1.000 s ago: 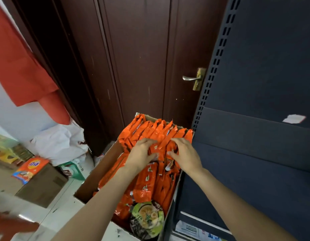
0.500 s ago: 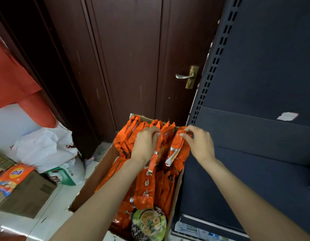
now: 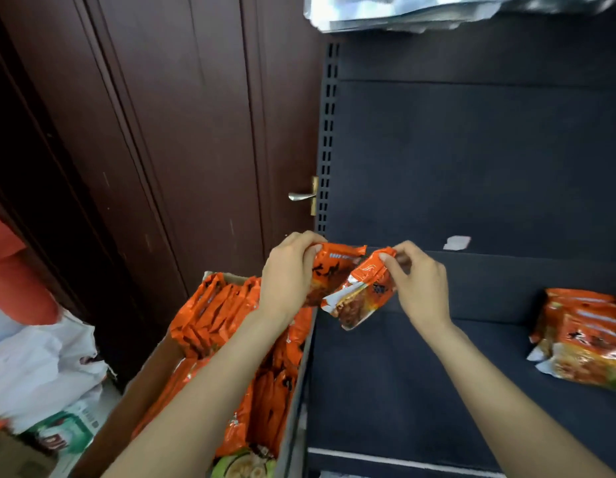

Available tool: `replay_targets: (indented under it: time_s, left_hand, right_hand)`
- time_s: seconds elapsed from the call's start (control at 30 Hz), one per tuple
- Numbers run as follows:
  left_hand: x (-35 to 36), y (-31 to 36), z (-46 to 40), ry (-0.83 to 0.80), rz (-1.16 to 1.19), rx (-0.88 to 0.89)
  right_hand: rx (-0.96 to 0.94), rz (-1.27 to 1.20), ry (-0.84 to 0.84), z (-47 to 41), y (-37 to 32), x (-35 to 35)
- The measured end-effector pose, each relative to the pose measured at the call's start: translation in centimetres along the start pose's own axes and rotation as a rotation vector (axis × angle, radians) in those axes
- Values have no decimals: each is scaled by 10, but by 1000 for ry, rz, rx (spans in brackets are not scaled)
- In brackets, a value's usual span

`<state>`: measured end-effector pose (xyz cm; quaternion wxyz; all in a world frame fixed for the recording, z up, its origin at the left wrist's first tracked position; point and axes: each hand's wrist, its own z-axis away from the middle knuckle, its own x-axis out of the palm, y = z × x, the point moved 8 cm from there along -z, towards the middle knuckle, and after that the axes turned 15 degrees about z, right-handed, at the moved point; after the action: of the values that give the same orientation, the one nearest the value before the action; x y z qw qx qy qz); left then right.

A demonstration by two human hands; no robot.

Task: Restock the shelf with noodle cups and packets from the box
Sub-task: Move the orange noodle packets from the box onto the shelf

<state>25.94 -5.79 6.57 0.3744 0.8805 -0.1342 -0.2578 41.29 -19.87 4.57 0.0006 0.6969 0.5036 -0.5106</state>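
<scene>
Nearest the camera, a green-lidded noodle cup (image 3: 243, 469) sits at the near end of the cardboard box (image 3: 127, 405), whose long axis runs away from the viewer toward the door. Orange noodle packets (image 3: 213, 312) stand on edge in rows along the box, their top seams pointing up. Above the box's far right corner, the left hand (image 3: 287, 274) pinches the top edge of one orange packet (image 3: 334, 270), fingers curled over it, the packet hanging with its long axis roughly vertical. Just beside it, the right hand (image 3: 418, 282) pinches the upper corner of a second packet (image 3: 361, 294), which hangs tilted, its lower end pointing down and to the left; the two packets overlap. Both are held at the left end of the dark shelf (image 3: 386, 374). Further right on that shelf lies a stack of packets (image 3: 582, 336), flat. Behind stand the brown door (image 3: 196, 132) and its brass handle (image 3: 305, 195)
</scene>
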Motion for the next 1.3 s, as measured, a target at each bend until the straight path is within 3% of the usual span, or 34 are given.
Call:
replay_targets:
  time_s: [0.37, 0.6, 1.03, 1.17, 1.3]
  left_hand:
    - [225, 106, 35, -167, 91, -5]
    - [322, 143, 67, -195, 96, -71]
    - [371, 144, 63, -138, 49, -110]
    - [385, 139, 62, -156, 38, -122]
    - [396, 134, 60, -163, 41, -133]
  right_hand:
    - [302, 204, 30, 46, 237, -147]
    - [400, 282, -12, 58, 357, -179]
    - [503, 287, -90, 34, 441, -169]
    - [411, 265, -106, 30, 448, -167]
    - [288, 344, -312, 31, 450, -152]
